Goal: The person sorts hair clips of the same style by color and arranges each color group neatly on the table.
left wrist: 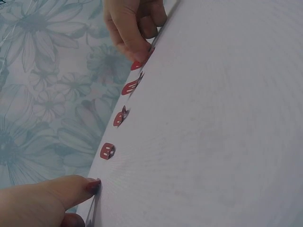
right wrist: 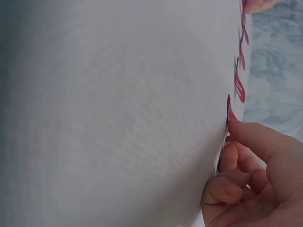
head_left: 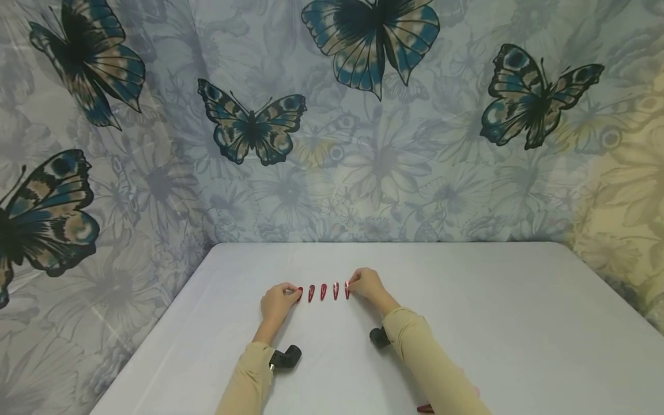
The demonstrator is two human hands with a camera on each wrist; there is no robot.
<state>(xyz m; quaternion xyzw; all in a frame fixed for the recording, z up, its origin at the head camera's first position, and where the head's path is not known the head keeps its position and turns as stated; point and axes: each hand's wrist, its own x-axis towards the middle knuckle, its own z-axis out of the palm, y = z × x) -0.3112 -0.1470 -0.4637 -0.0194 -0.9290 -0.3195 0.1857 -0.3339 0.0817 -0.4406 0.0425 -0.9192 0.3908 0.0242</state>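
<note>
Several red snap hair clips (head_left: 324, 291) lie side by side in a row on the white table. At the row's left end my left hand (head_left: 277, 302) pinches the leftmost hair clip (head_left: 300, 293), mostly hidden by the fingers. My right hand (head_left: 368, 285) pinches the rightmost hair clip (head_left: 347, 290) by its edge, thumb and finger close to the table. In the right wrist view that clip's red tip (right wrist: 229, 101) sticks out past the fingers. Between the hands, the middle clips (left wrist: 119, 117) lie untouched, their slotted wide ends showing in the left wrist view.
Another dark red clip (head_left: 425, 408) shows at the bottom edge, partly behind the right sleeve (head_left: 430, 357). Black wrist cameras (head_left: 286, 358) hang close over the white table (head_left: 519, 323). A butterfly-print cloth (head_left: 384, 190) rises behind the table's far edge.
</note>
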